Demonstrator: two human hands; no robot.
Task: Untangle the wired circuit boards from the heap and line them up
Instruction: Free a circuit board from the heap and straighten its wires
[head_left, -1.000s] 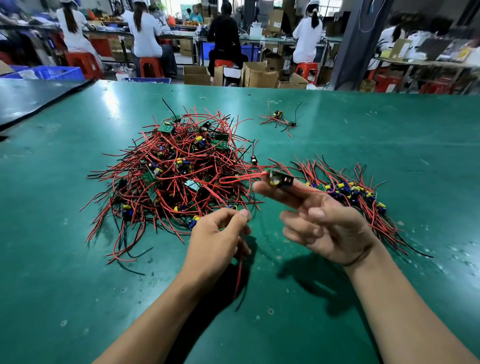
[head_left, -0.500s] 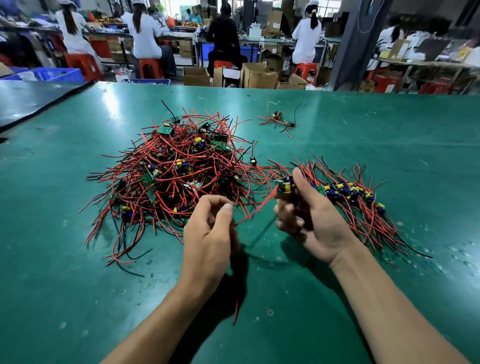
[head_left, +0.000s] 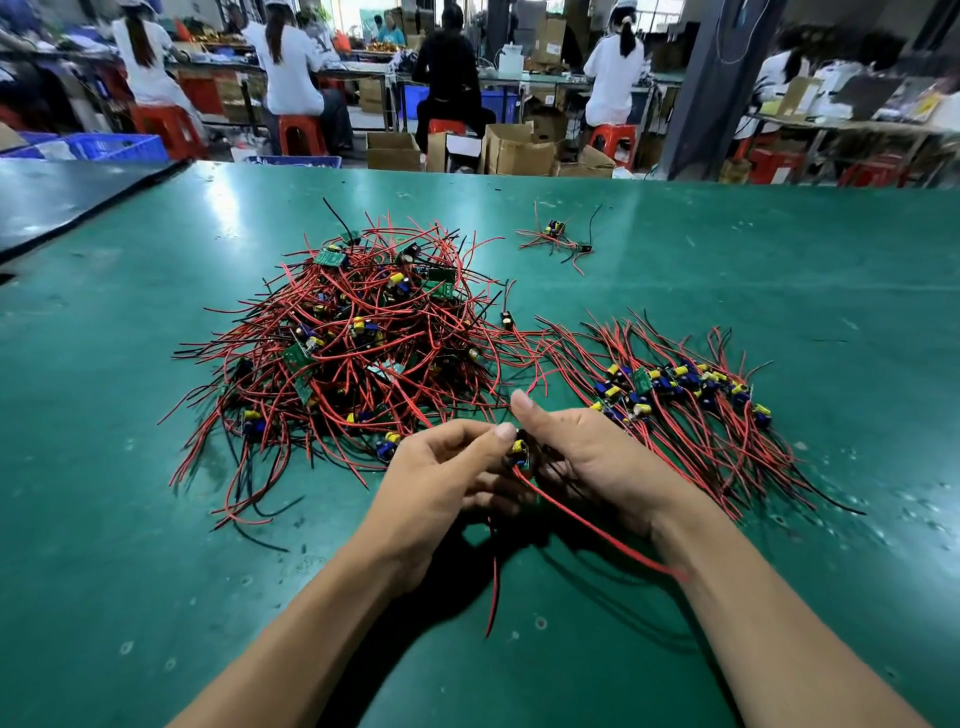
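Wired circuit board (head_left: 519, 451), held just above the table (head_left: 156, 597) between your two hands, at the near edge of the heap (head_left: 363, 338) and to the left of the lined-up row (head_left: 685, 389). Your left hand (head_left: 441, 478) pinches it, fingers closed on one side; your right hand (head_left: 597, 457) curls its fingers round the other. One red lead (head_left: 597, 535) trails across your right wrist; a second red lead (head_left: 493, 587) hangs toward you. Risk: a lead hidden under your hands may be snagged in the heap, so a sharp pull could drag neighbouring boards along or strain a solder joint. The loose leads could also sweep into the row and disorder it.
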